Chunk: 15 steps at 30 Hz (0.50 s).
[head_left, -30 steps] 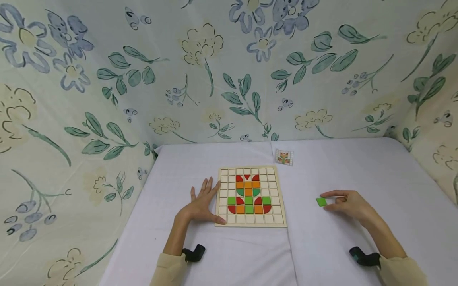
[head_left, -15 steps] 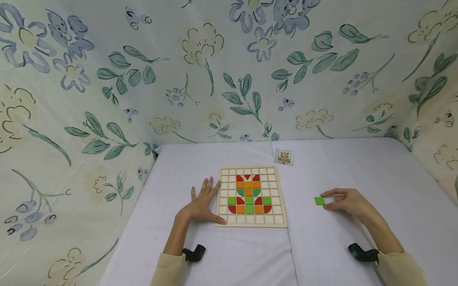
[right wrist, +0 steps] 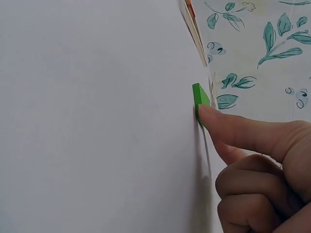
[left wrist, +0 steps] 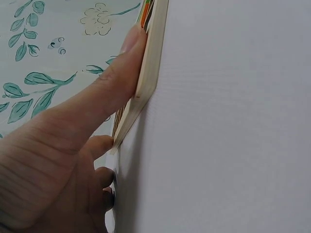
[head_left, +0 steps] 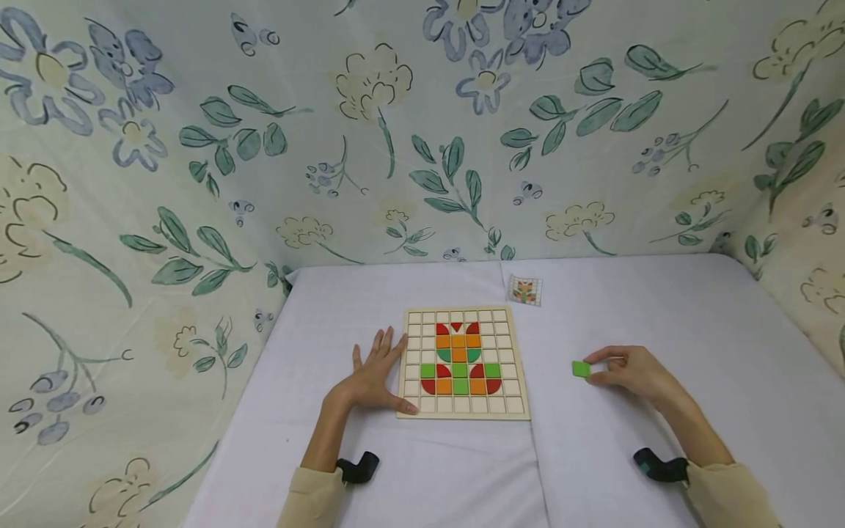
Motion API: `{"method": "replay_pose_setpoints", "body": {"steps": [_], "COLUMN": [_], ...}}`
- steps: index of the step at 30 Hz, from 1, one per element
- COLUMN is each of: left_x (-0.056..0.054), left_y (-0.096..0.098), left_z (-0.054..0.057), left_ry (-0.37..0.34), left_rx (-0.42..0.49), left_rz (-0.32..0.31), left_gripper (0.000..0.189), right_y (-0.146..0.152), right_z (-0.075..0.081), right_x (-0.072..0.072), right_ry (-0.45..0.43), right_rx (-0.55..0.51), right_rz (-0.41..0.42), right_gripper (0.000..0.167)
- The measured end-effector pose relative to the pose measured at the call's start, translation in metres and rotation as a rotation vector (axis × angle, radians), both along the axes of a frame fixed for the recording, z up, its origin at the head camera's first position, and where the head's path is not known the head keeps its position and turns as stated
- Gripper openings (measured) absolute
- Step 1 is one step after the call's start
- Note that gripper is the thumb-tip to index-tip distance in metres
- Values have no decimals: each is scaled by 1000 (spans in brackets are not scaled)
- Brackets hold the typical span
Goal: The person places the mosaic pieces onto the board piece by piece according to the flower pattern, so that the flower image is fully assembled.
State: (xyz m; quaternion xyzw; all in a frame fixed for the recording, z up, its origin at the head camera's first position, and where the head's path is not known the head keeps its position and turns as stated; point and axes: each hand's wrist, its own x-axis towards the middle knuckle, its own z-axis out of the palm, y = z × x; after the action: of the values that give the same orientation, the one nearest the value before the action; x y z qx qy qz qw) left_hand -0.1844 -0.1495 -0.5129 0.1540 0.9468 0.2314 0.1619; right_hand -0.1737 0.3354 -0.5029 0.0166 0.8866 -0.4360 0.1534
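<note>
A square wooden grid board [head_left: 521, 407] lies on the white-covered table, with red, orange and green tiles forming a flower pattern in its cells. My left hand [head_left: 371, 378] rests at the board's left side, fingers spread, the thumb on the near left corner. The left wrist view shows that thumb [left wrist: 109, 92] lying along the board's edge. To the right of the board, my right hand [head_left: 634, 372] pinches a light green square tile [head_left: 580, 369] between thumb and forefinger. In the right wrist view the tile [right wrist: 200, 99] is tilted, close to the cloth; whether it touches is unclear.
A small card [head_left: 524, 290] with a printed flower pattern lies beyond the board's far right corner. Floral fabric [head_left: 396, 132] hangs behind the table and along its sides. The white tablecloth [head_left: 462, 469] has creases in front of the board.
My right hand has moved a little to the left with the green tile, and the tile has turned slightly. The left hand and the board have stayed in place.
</note>
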Motion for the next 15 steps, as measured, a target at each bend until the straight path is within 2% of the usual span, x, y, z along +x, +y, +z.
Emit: {"method": "replay_pose_setpoints", "body": {"steps": [15], "left_x": [0], "left_y": [0], "left_z": [-2], "left_ry": [4], "left_rx": [-18], "left_rz": [-5], "left_gripper": [135], "right_y": [-12], "right_z": [-1], "right_x": [-3], "right_ry": [2], "right_rx": [17], "right_rz": [-35], "right_gripper": [52]}}
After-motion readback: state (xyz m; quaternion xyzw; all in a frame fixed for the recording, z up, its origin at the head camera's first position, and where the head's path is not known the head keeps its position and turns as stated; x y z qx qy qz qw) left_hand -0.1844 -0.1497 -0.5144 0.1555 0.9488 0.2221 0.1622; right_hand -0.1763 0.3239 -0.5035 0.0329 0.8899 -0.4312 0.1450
